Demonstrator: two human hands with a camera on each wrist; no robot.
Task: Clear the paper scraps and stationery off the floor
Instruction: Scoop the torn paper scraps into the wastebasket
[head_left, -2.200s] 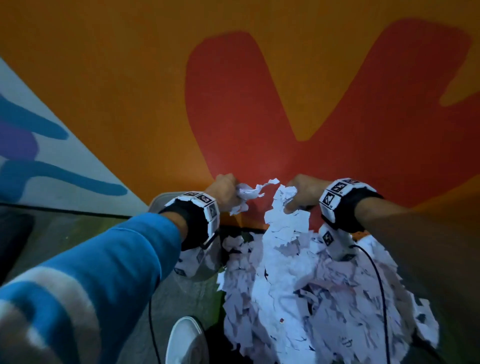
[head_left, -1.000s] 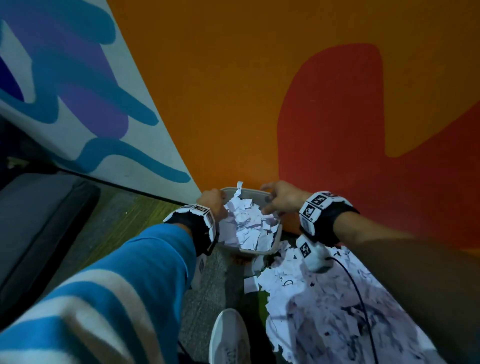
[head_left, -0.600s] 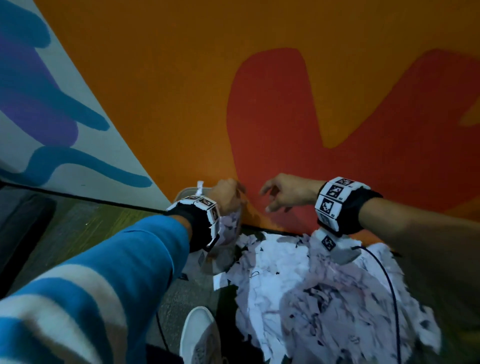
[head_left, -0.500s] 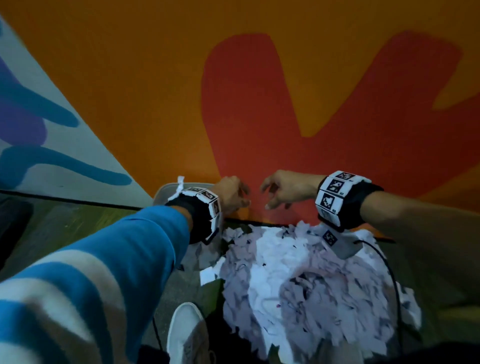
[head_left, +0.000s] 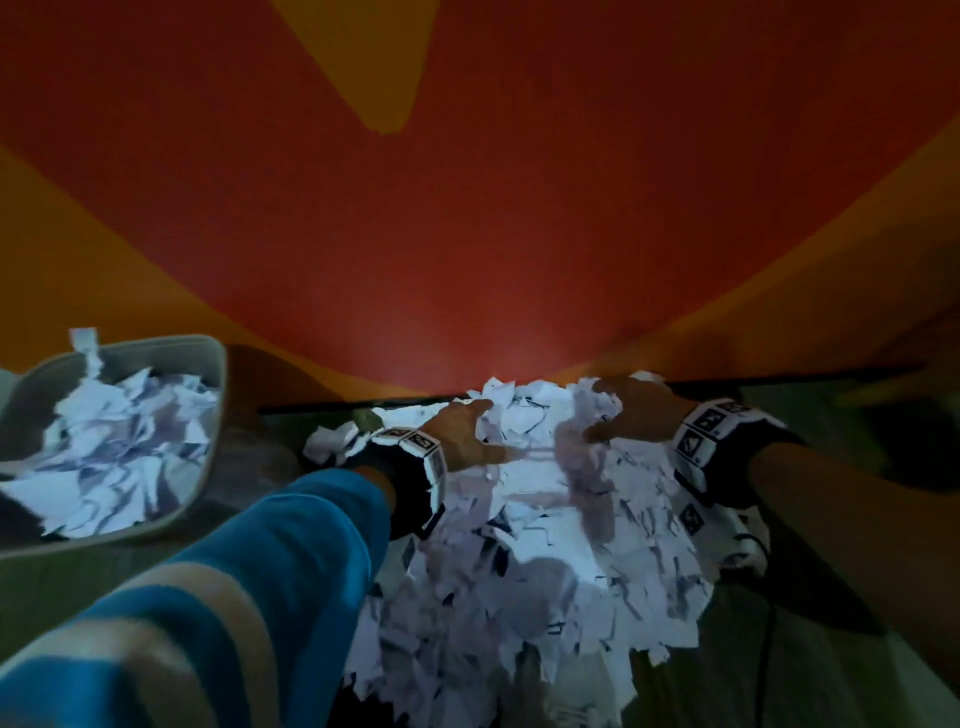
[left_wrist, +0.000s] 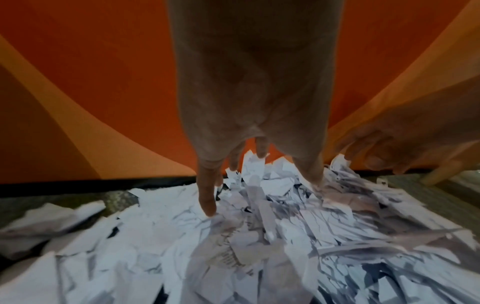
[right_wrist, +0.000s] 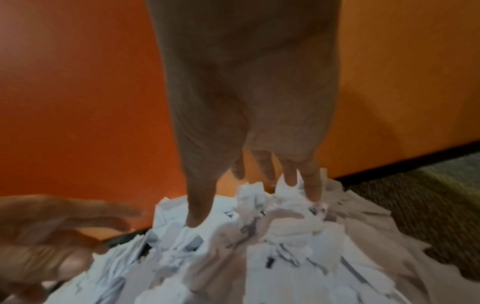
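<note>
A big heap of torn white paper scraps (head_left: 545, 545) lies on the floor against the wall. My left hand (head_left: 467, 426) and right hand (head_left: 618, 415) are both down on the far top of the heap, a short gap between them. In the left wrist view the left hand (left_wrist: 259, 195) has straight, spread fingers (left_wrist: 207, 201) with their tips touching the scraps (left_wrist: 233, 257). The right wrist view has the right hand (right_wrist: 254, 203) the same way, fingertips (right_wrist: 197, 216) sunk slightly into the scraps (right_wrist: 285, 257). Neither hand grips any paper.
A grey bin (head_left: 213, 415) holding several scraps stands on the floor to the left of the heap. The orange and red wall (head_left: 493, 234) rises right behind the heap. Dark carpet (right_wrist: 428, 195) lies to the right. A cable (head_left: 769, 649) trails from my right wrist.
Both hands, which hung open in the air near the bin, have come down onto the top of the heap. My head has dropped closer to the floor.
</note>
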